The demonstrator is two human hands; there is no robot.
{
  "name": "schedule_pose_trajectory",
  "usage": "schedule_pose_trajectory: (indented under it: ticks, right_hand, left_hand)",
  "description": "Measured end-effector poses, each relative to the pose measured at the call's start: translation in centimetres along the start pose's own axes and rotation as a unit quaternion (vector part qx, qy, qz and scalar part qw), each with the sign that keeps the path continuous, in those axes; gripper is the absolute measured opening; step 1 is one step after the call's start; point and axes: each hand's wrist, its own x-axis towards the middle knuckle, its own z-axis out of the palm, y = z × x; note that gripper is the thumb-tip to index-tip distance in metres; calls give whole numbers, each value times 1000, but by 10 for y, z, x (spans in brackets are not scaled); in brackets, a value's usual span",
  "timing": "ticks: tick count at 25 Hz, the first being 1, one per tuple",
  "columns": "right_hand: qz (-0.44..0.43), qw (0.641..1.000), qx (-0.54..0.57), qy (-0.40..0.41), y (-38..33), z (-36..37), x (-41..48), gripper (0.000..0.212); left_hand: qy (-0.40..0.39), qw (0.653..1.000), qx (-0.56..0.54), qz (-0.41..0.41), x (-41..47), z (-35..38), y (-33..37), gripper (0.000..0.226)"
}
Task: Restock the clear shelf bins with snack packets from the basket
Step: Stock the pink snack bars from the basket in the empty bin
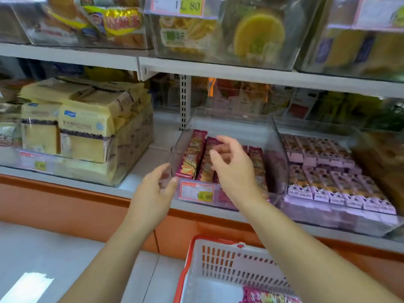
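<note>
Snack packets (192, 156): rows in clear bin (277, 149), 12 o'clock | left hand (153, 191), right hand (234, 167): wide, empty, at bin | step: likely lining up rows | next: fetch more from basket (218, 259), 6 o'clock

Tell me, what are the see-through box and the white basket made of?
The clear bin looks like glossy hard plastic: packets show through its walls, which catch reflections. The basket looks like matte white moulded plastic with a red rim; rows of slots pierce its wall.
</note>
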Motion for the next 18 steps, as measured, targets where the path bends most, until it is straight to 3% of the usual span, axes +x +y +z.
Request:
schedule_pose_trajectory:
  ticks: [3,5,6,8,10,12,13,15,18]
  right_hand:
    - [-24,997,52,53,27,-42,-75,26]
    - [78,996,-14,36,82,-66,-121,22]
    - [150,985,-80,-11,117,-78,-144,19]
    - [285,916,-215,-185,178,-98,-188,11]
    - [352,806,-296,-372,226,-111,-235,24]
    - [373,726,-312,-486,254,-115,-276,49]
    - [372,709,-312,-511,260,-114,-292,56]
    - [353,699,-319,-533,265,-109,-307,62]
    - [361,728,-298,-501,269,-109,-299,53]
  left_hand:
    - [85,995,44,33,-37,16,-6,50]
    - [29,995,67,70,-74,43,-14,51]
    - [-50,992,88,81,-97,61,-22,50]
    - [-251,955,135,82,-140,95,-47,49]
    - [-415,889,187,55,-180,125,-76,51]
    - [-493,845,206,13,-212,147,-98,53]
    - [-510,835,208,-8,-222,154,-105,53]
    - [-529,819,219,-39,-235,164,-113,53]
    - [-555,790,255,-54,-238,170,-120,56]
